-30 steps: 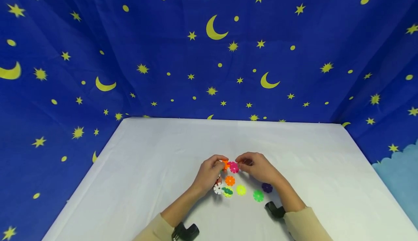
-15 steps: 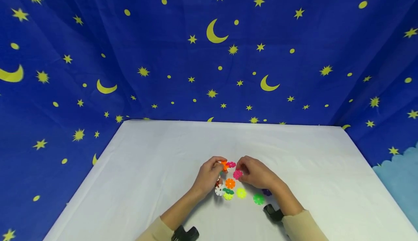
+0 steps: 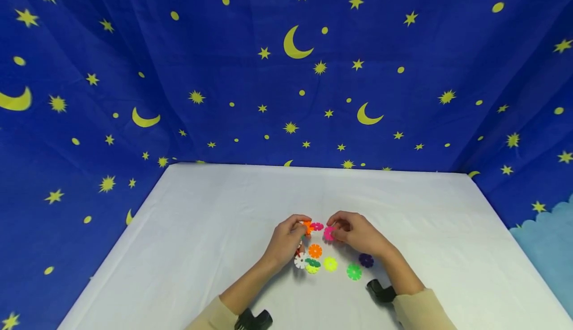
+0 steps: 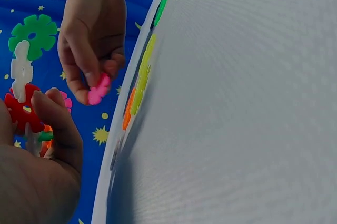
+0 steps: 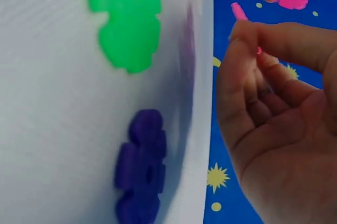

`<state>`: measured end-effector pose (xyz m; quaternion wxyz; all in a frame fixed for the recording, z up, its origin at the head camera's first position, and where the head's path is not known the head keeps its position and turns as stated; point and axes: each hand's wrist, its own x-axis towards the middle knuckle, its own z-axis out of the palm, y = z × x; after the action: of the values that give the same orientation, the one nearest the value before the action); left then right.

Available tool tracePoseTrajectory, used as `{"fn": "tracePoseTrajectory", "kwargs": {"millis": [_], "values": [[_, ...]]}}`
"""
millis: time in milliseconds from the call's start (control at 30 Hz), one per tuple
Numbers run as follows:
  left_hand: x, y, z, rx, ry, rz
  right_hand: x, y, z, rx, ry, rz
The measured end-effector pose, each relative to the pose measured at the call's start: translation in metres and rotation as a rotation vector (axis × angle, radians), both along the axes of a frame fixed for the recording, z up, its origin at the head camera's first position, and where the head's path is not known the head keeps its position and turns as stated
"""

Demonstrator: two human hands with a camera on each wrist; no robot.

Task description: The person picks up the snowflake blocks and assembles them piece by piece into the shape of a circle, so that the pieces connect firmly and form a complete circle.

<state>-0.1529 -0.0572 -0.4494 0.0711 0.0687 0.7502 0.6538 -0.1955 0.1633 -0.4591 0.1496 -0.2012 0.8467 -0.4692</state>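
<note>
1. Locate dark-purple notched plastic disc [image 3: 366,260] on white table [image 3: 224,220]; now exposed, partly covered earlier.
2. Note bright-pink notched plastic disc [image 3: 329,234] in pinched grip of right hand [image 3: 356,233]; raised and shifted right since.
3. Find multicoloured chain of linked plastic discs [image 4: 21,116] in curled grip of left hand [image 3: 284,238]; apart from pink disc, hence seemingly unjoined.

Soft, even light brightens the white tabletop [image 3: 224,210] in the head view, while both wrist views run dimmer, turning it grey, with diffuse shadows near its edge. In the right wrist view, a green disc [image 5: 129,29] and purple disc [image 5: 141,171] blur at close range.
</note>
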Motion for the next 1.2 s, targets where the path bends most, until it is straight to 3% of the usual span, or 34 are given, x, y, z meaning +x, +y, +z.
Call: {"fn": "tracePoseTrajectory", "kwargs": {"millis": [133, 367, 667, 900, 1033, 1200], "values": [[0.002, 0.0, 0.002, -0.017, 0.001, -0.002, -0.001, 0.001, 0.003, -0.084, -0.038, -0.028], [-0.007, -0.001, -0.02, -0.039, 0.001, -0.006, 0.001, 0.003, 0.009, -0.147, -0.066, -0.046], [-0.008, -0.002, -0.022, -0.001, 0.02, -0.04, 0.001, 0.005, 0.016, -0.183, -0.088, -0.053], [-0.008, -0.003, -0.022, -0.02, 0.045, -0.057, 0.016, -0.002, 0.044, -0.194, -0.102, -0.038], [-0.008, -0.003, -0.024, -0.025, 0.04, -0.043, 0.014, -0.002, 0.04, -0.211, -0.109, -0.037], [-0.007, -0.002, -0.024, -0.004, 0.026, -0.031, 0.006, 0.0, 0.022, -0.233, -0.117, -0.054]]}}
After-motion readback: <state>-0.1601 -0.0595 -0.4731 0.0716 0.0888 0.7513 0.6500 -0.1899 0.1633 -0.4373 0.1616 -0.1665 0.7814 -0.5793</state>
